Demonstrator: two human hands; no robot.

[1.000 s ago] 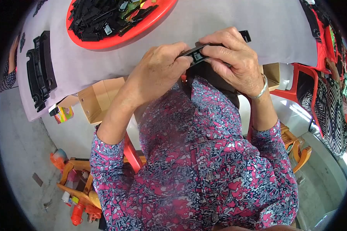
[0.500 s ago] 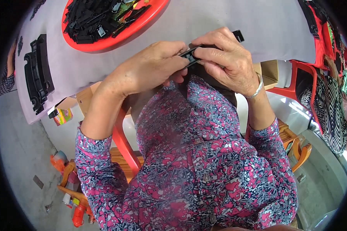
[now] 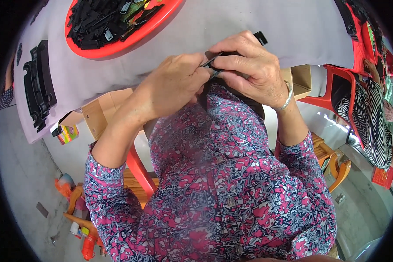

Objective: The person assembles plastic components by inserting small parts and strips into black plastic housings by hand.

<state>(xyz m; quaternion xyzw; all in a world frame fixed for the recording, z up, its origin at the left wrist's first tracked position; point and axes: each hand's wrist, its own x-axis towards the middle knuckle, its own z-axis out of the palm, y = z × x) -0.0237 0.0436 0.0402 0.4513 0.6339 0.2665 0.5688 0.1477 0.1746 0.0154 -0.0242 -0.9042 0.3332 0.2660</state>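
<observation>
My left hand (image 3: pixel 172 85) and my right hand (image 3: pixel 251 65) meet over my lap, at the near edge of the cloth-covered table. Between them they pinch a narrow black plastic part (image 3: pixel 212 66), its middle mostly covered by my fingers. A black end piece (image 3: pixel 260 38) sticks out beyond the knuckles of my right hand; whether it belongs to the same part I cannot tell. The thumb and fingers of each hand are closed on the part. Farther off to the left, a round red tray (image 3: pixel 91 53) holds a heap of small black plastic pieces (image 3: pixel 96 24).
Long black plastic parts (image 3: pixel 40 85) lie at the table's left edge. Below the table stand cardboard boxes, one left (image 3: pixel 98 114) and one right (image 3: pixel 302 82). A red plastic chair (image 3: pixel 351 78) and a person in zebra-striped clothing (image 3: pixel 373 124) are at the right.
The black part has turned between my fingers, so its pale inner face no longer shows. My left hand is tilted more upright. The whole view has shifted slightly.
</observation>
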